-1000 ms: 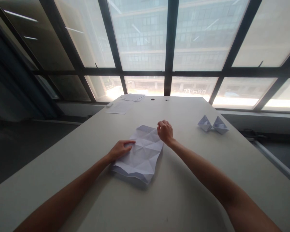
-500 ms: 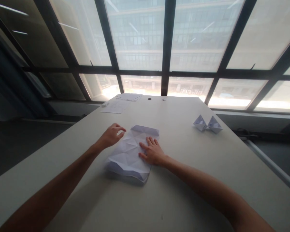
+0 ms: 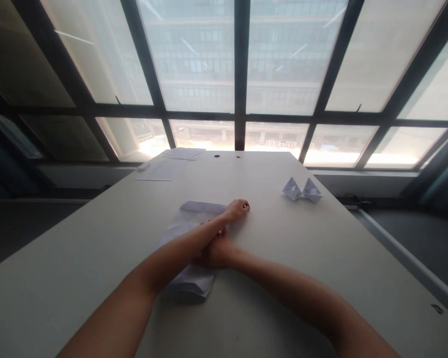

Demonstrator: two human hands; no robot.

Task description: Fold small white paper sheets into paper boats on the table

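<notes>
A creased sheet of white paper (image 3: 201, 206) lies on the table, folded up along its far and near edges. My right hand (image 3: 218, 251) rests on its right part with fingers spread. My left forearm crosses above that hand and hides some of its fingers and the middle of the sheet. Past the sheet's right edge is my left hand (image 3: 237, 211), its fingers curled in toward the thumb with a small gap between the tips. No object shows in it.
Two folded paper shapes (image 3: 292, 189) stand side by side on the right of the white table (image 3: 269, 288). Flat paper sheets (image 3: 157, 170) lie at the far left. A round dark hole (image 3: 217, 156) is near the far edge, before large windows.
My left hand has swung right, from the sheet's left side across my right hand to beyond the right edge, and its fingers have curled in. The whole view has shifted left.
</notes>
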